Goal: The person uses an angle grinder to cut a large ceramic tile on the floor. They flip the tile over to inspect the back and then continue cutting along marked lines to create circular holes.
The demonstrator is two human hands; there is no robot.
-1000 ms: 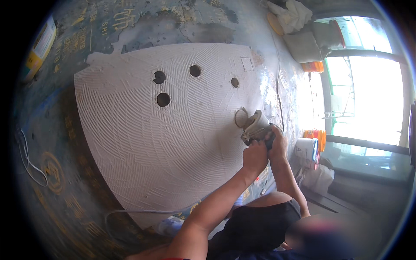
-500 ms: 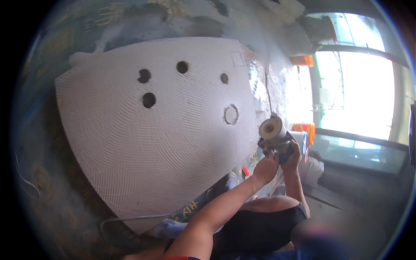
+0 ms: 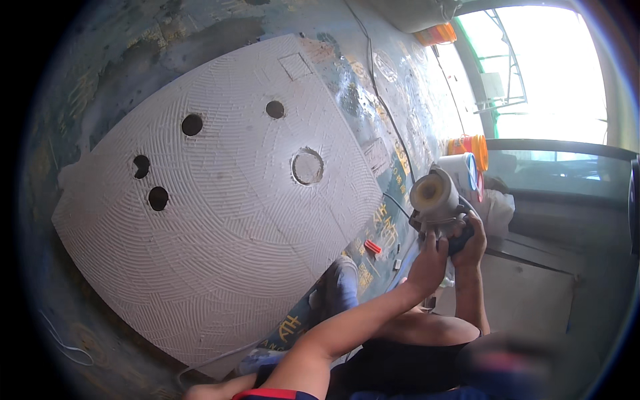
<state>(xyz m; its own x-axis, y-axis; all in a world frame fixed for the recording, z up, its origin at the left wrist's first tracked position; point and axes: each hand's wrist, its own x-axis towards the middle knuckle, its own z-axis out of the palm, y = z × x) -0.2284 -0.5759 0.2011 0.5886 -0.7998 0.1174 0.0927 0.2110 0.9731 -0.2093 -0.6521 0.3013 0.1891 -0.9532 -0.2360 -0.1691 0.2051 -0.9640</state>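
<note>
My right hand (image 3: 471, 245) is closed around the dark body of a dusty power tool (image 3: 460, 241) with a hole saw (image 3: 432, 193) on its head. The hole saw is a wide pale cup, its hollow yellowish end facing me. My left hand (image 3: 428, 261) is closed at the metal part just below the cup, fingers bent against it; their exact grip is partly hidden. Left of the tool lies a large white slab (image 3: 220, 267) with combed ridges. Several dark round holes go through it, and a ring cut (image 3: 308, 167) surrounds a disc still sitting inside it.
A black cable (image 3: 393, 120) runs over the floor near the tool. A small red object (image 3: 373, 247) lies by the slab's edge. Orange buckets (image 3: 470, 148) and a white bucket (image 3: 457, 163) stand beyond. A pale cord (image 3: 227, 358) crosses the slab's near edge.
My view has turned, so the slab appears rotated and farther left. The tool remains in both hands, off the slab, its cup appearing slightly larger and turned more toward me.
</note>
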